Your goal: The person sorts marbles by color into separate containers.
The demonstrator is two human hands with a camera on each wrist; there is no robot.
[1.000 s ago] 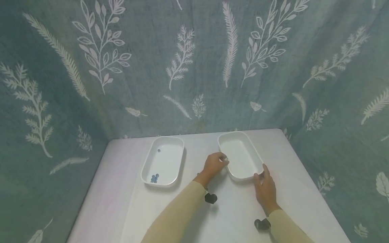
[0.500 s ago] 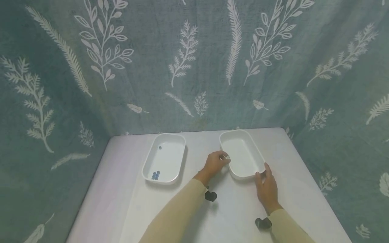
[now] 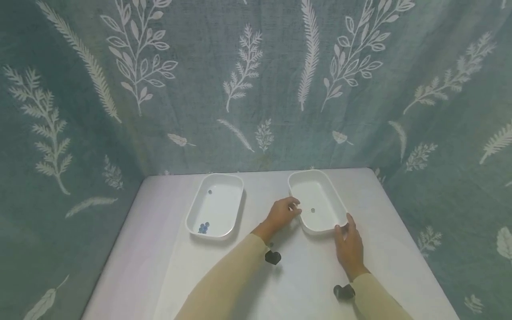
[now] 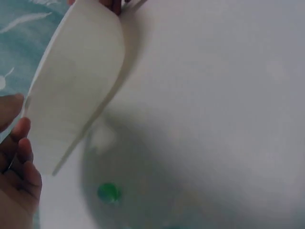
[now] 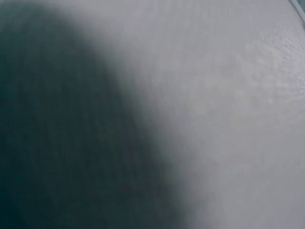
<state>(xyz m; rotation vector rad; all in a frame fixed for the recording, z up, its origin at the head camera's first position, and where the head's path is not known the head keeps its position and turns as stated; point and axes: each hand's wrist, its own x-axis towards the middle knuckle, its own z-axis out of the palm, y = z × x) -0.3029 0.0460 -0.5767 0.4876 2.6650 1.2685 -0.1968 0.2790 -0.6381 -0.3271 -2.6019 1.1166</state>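
My left hand [image 3: 278, 214] is at the left rim of the right white tray [image 3: 340, 200], thumb and fingertips slightly parted with nothing seen between them. In the left wrist view, the left hand's curled fingers [image 4: 21, 143] and thumb lie close to the rim. A small glass marble [image 3: 313, 210] rests inside this tray. My right hand [image 3: 350, 249] grips the tray's near right corner, its thumb at the front side and fingers along the right side. The right wrist view shows only a blurred dark shape and pale surface.
To the left stands another white tray [image 3: 187, 218], with a cluster of bluish marbles [image 3: 203, 228] in its near corner and one lone marble [image 3: 210, 192] farther back. On the white table [image 4: 214, 119] lies a green marble [image 4: 108, 192]. Leaf-patterned curtains [image 3: 200, 89] border the table.
A marble now lies in the right tray, where none showed before. My left thumb and fingertips have parted slightly at the rim. The right hand stays at its corner.
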